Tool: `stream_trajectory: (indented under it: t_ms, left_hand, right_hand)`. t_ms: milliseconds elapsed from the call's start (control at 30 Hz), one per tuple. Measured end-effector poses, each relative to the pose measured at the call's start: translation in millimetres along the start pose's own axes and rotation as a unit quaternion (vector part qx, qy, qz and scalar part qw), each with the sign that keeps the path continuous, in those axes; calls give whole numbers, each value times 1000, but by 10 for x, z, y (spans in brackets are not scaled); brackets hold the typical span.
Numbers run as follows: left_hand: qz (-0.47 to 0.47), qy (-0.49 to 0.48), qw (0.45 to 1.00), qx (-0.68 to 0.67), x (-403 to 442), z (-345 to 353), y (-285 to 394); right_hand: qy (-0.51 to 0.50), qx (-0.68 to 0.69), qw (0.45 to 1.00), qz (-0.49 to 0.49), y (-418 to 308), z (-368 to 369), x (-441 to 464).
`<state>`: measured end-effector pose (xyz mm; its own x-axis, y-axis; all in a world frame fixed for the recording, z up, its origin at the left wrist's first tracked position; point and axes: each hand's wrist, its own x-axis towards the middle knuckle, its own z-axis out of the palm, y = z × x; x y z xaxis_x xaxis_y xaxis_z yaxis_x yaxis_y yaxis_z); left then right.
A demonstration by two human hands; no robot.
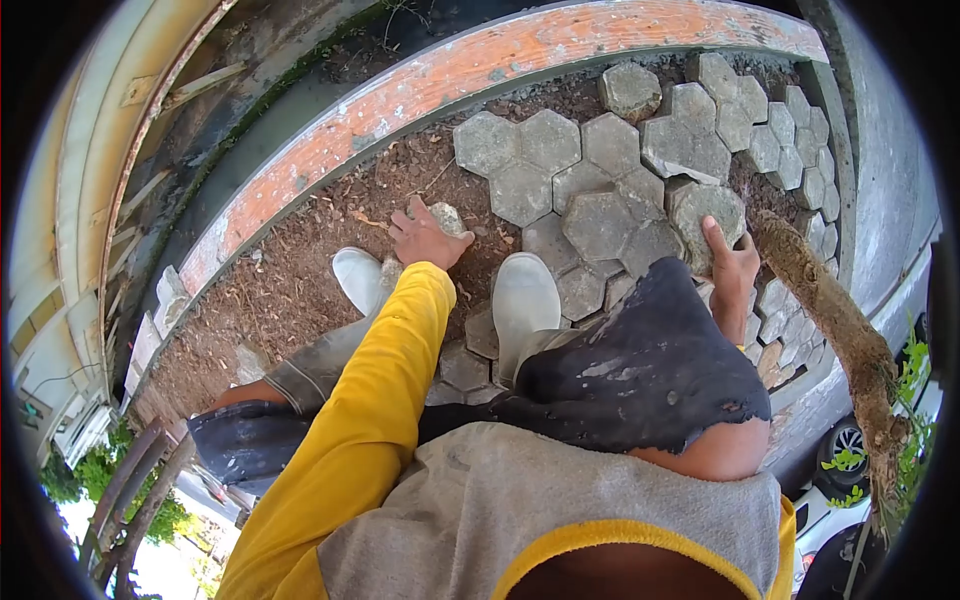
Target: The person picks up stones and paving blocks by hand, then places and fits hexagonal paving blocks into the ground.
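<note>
My left hand (428, 238) is on the brown soil (310, 265), its fingers spread around a small rough stone (446, 216). At the right, my right hand (730, 262) grips the near edge of a hexagonal paving block (703, 215), thumb on its upper face. That block stands tilted beside other loose grey hexagonal blocks (600, 228), some of them lying on top of others. More blocks (518, 150) lie joined together beyond my boots. The underside of the block in my right hand is hidden.
My white boots (524, 300) stand on soil and paving. An orange painted curb (420, 85) curves along the far side, with a ditch (260, 165) beyond. A tree trunk (835, 310) leans at the right, near a grey wall (885, 130). A parked car (850, 450) is lower right.
</note>
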<state>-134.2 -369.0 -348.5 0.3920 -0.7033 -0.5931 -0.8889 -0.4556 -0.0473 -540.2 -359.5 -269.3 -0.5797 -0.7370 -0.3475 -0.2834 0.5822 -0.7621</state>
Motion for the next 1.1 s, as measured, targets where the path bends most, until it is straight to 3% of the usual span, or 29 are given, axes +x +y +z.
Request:
stream_trajectory:
  t_ms: [100, 200, 300, 333, 367, 400, 467, 500, 533, 567, 600, 633, 667, 733, 767, 800, 867, 900, 967, 1100]
  left_hand:
    - [-7, -37, 998, -47, 13, -76, 1]
    - [6, 29, 995, -95, -18, -116, -112]
    - [127, 109, 960, -226, -3, -253, -246]
    - [135, 106, 959, -224, 4, -311, -263]
    - [120, 50, 937, -324, -42, -463, -236]
    - [104, -7, 902, -418, -77, -587, -232]
    - [92, -144, 737, -654, -106, -669, -165]
    - [107, -205, 688, -687, -90, -689, -153]
    - [122, -217, 683, -686, -127, -706, -49]
    - [121, -272, 608, -736, -179, -755, 39]
    - [114, -323, 528, -777, -202, -777, 125]
    - [128, -335, 514, -779, -187, -728, 215]
    - [135, -339, 512, -777, -210, -732, 352]
    - [123, -402, 389, -819, -268, -774, 629]
    - [129, -473, 358, -794, -231, -752, 721]
    - [130, -475, 358, -794, -228, -748, 833]
    - [167, -554, 285, -764, -260, -752, 1063]
    - [163, -545, 286, -771, -287, -766, 1162]
    - [97, -480, 329, -808, -325, -782, 1240]
    - [94, -458, 368, -804, -123, -607, 1256]
  right_hand:
    - [-5, 35, 993, 109, 138, -150, -77]
    - [-24, 80, 986, 144, 361, -196, -38]
    - [-34, 81, 979, 186, 498, -224, -25]
    - [-26, 83, 978, 189, 540, -265, -44]
    - [-54, 40, 979, 192, 573, -291, -41]
    - [-81, -3, 978, 193, 598, -307, -28]
    - [-105, -94, 973, 185, 629, -403, -24]
    - [-128, -147, 961, 198, 573, -466, 21]
    - [-155, -199, 943, 216, 532, -518, 32]
    - [-140, -196, 946, 218, 537, -555, 27]
    - [-96, -329, 925, 162, 544, -571, 22]
    - [-52, -456, 882, 104, 548, -570, 29]
    - [-44, -455, 883, 105, 455, -528, 29]
    - [77, -275, 956, -60, 61, -329, -38]
    - [13, -234, 968, -94, -271, -189, -119]
    - [-53, -191, 972, -127, -588, -27, -206]
    - [-148, -148, 928, -309, -876, 304, -314]
    - [-160, -144, 925, -312, -957, 420, -331]
    - [-148, -219, 869, -418, -1057, 710, -367]
    - [-199, -295, 831, -428, -1145, 942, -333]
